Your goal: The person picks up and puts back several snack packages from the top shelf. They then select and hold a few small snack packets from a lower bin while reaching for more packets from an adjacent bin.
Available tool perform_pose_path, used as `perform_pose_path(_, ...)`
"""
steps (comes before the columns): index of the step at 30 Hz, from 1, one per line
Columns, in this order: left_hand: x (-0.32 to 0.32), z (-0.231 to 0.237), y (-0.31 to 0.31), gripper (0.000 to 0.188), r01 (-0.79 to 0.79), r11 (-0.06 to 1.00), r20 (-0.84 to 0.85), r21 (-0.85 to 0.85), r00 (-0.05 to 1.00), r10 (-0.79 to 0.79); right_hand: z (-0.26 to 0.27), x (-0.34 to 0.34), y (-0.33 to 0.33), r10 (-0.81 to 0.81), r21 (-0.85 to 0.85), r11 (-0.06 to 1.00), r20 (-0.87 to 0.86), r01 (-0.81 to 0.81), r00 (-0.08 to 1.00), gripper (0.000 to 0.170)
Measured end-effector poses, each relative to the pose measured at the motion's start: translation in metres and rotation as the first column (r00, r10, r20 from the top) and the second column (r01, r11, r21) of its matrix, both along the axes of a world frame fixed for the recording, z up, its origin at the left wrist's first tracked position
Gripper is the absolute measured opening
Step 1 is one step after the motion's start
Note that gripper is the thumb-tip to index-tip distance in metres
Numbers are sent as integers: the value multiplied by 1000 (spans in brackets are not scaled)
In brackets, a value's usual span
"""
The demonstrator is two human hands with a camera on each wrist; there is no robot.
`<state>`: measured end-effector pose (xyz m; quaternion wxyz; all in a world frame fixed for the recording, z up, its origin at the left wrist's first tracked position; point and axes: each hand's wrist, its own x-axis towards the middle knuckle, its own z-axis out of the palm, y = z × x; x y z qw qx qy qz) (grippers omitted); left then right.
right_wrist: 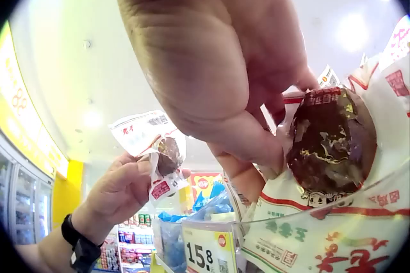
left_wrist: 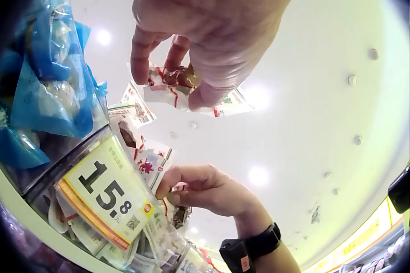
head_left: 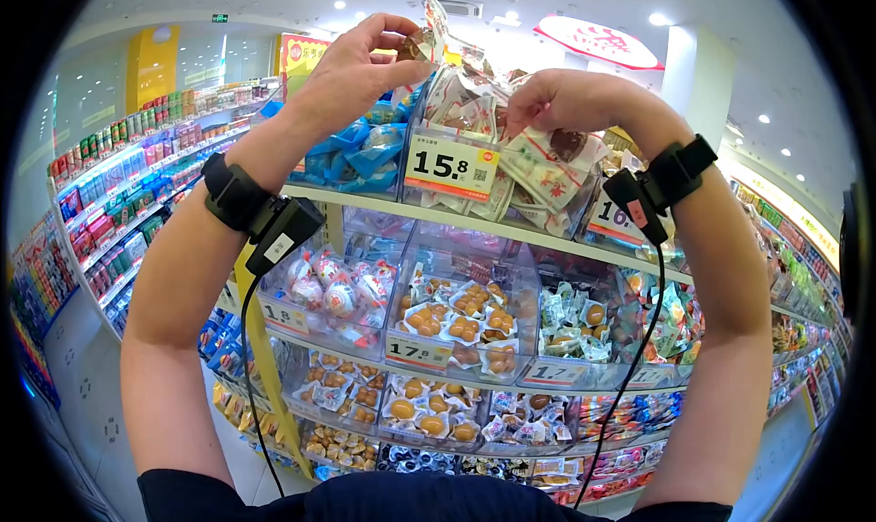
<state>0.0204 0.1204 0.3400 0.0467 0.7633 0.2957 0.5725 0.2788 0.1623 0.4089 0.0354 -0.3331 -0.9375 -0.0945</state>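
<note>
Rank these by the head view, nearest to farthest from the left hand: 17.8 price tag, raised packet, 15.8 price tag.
1. Raised packet: pinched in the left hand.
2. 15.8 price tag: below, on the upper bin's front.
3. 17.8 price tag: lower still, on a bin beneath.
</note>
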Motion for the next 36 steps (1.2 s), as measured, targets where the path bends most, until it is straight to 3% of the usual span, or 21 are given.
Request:
perform_pose_path(2, 0, -1, -2, 51, 38, 999, 17, -24, 999, -38, -6, -2, -3, 56, 7, 998, -11, -56, 998, 13)
perform_pose_path(5, -1, -2, -4, 51, 37, 999, 29, -29, 999, -36, -12, 7, -11, -10, 11, 1000, -127, 12, 992, 12)
perform_pose_path(8, 1, 0, -9, 51, 9, 997, 23, -76, 1000, -8, -18, 14, -21, -50, -93, 995, -266, 26, 963, 14)
perform_pose_path(11, 7, -1, -7, 51, 81, 992, 58, -101, 995, -75, -22, 24, -3, 126, 96, 990, -258, -104, 958, 14)
perform_pose_path(12, 10, -2, -6, 50, 104, 991, 70, -83, 993, -98, -21, 21, -5, 158, 121, 985, -349, -122, 924, 16)
perform_pose_path(14, 15, -2, -1, 48, 44, 999, 30, -7, 999, -44, -19, 17, -14, 217, 171, 974, -516, -149, 829, 24)
perform_pose_path(15, 17, -1, 3, 47, 15, 999, 11, 32, 1000, -16, -15, 14, -15, 227, 69, 968, -642, -240, 733, 34)
perform_pose_path(17, 24, -2, 5, 44, -96, 961, -101, 258, 987, 126, -19, -1, -40, 86, -168, 881, -862, -442, 499, 40)
perform_pose_path(20, 38, -4, -5, 48, -244, 776, -190, 582, 887, 421, -11, -15, -46, -1, -354, 787, -820, -505, 572, 40)
perform_pose_path(23, 38, -4, 0, 53, -203, 661, -180, 723, 868, 463, -15, -12, -22, 135, -236, 824, -801, -515, 583, 40)
perform_pose_path(24, 36, -3, 1, 54, -217, 624, -137, 751, 873, 469, -16, -10, -22, 113, -217, 860, -802, -463, 586, 37)
perform_pose_path(26, 30, 0, 4, 57, -249, 544, -50, 801, 878, 475, -24, -14, -18, 83, -184, 855, -874, -485, 478, 36)
perform_pose_path(28, 24, 4, 10, 63, -237, 875, -55, 422, 957, 285, -28, -15, -13, 58, -177, 844, -908, -506, 415, 39)
perform_pose_path(29, 21, 4, 13, 66, -183, 965, -19, 188, 982, 190, -30, -16, -12, 50, -179, 819, -924, -546, 379, 39)
perform_pose_path(30, 23, 8, 2, 64, 62, 992, 67, -110, 996, -54, -33, -20, -14, 41, -180, 791, -938, -585, 344, 40)
perform_pose_path(31, 22, 10, -2, 59, 70, 993, 57, -91, 996, -65, -35, -23, -15, 29, -181, 761, -950, -624, 311, 40)
perform_pose_path(34, 20, 18, -9, 39, 78, 996, 44, -40, 996, -77, -28, -24, -5, 116, -159, 847, -876, -508, 467, 41)
perform_pose_path(36, 14, 24, -2, 36, 28, 999, -32, 25, 999, -27, -26, -25, -16, 160, -85, 916, -818, -392, 553, 43)
